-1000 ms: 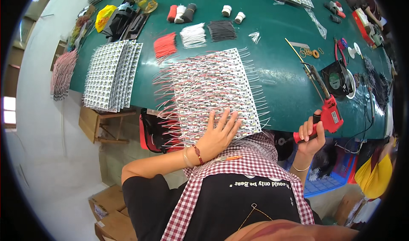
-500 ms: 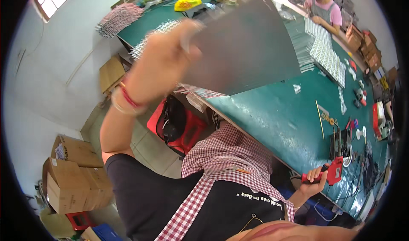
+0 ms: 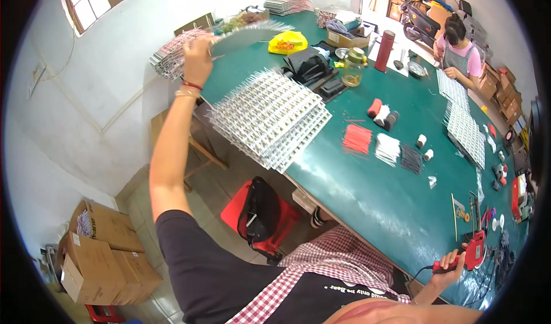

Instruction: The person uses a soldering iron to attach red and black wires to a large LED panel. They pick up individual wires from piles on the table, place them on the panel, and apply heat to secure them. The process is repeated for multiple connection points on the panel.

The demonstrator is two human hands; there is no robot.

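My left hand (image 3: 198, 53) is raised at the far left, its fingers closed on the edge of a thin grey sheet (image 3: 255, 35) with white bristle-like ends along its top. The sheet is held up above the table. Below it lies a stack of white gridded panels (image 3: 267, 114) with wire-like ends sticking out, overhanging the table's near edge. On the right, my right hand (image 3: 449, 262) is wrapped round the grip of a red and black corded soldering gun (image 3: 474, 249), which points away over the table.
The green table (image 3: 356, 192) carries bundles of red sticks (image 3: 358, 138), white sticks (image 3: 387, 149) and dark sticks (image 3: 411, 159). A glass jar (image 3: 353, 69) and red flask (image 3: 385, 50) stand farther back. Across the right side, a co-worker (image 3: 459, 51) handles more panels. A red stool (image 3: 287, 223) is below.
My left hand has swung the grey sheet away to the far left, uncovering the panel stack and stick bundles. My right hand still grips the soldering gun; the whole view has shifted.
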